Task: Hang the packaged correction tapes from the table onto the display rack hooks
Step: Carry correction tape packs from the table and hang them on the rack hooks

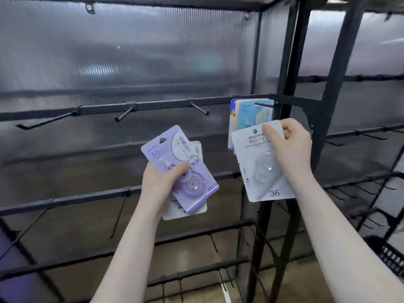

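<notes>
Right hand (288, 145) pinches white pack (260, 169) below loaded hook (263, 104); left hand (161, 182) grips purple pack (179, 169), left of hook.

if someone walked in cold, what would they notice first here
Two hands raised in front of a black display rack, each holding carded correction tape. The left hand grips a purple pack at centre with a white pack behind it; the right hand pinches the top of a white pack marked 36 just below the right-most hook, where a few packs already hang. The hooks to the left are bare.
</notes>
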`<action>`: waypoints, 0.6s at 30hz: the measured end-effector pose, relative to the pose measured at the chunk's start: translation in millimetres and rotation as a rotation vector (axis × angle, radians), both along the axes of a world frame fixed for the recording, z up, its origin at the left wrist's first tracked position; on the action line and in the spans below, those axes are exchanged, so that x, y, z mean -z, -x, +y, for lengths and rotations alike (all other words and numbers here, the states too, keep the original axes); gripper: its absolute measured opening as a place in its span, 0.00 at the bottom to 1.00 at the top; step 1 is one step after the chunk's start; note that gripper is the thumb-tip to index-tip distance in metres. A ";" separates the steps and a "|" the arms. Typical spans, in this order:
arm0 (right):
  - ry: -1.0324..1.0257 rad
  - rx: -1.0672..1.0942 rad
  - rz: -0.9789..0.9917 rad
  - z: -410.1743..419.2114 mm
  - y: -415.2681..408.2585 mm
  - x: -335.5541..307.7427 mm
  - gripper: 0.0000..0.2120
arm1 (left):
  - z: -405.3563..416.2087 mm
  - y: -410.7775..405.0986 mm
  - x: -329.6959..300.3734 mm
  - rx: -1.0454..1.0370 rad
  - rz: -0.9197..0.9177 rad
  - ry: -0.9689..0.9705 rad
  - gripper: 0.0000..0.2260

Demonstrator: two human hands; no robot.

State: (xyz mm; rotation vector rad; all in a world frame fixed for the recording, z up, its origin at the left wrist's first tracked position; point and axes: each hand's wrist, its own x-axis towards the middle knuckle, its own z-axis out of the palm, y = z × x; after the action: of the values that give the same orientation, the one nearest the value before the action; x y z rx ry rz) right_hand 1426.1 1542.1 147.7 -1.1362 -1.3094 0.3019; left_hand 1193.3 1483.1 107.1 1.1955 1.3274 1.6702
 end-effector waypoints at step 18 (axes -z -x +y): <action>-0.190 -0.157 0.090 49.6 -36.6 -31.0 0.05 | 32.2 -48.6 -9.9 -0.076 0.055 -0.048 0.15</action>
State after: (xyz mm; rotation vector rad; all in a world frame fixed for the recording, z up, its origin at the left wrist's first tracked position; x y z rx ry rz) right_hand 1462.7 1591.7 178.7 -0.8531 -1.3201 0.3327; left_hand 1241.9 1515.4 117.0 1.2403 1.3892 1.7431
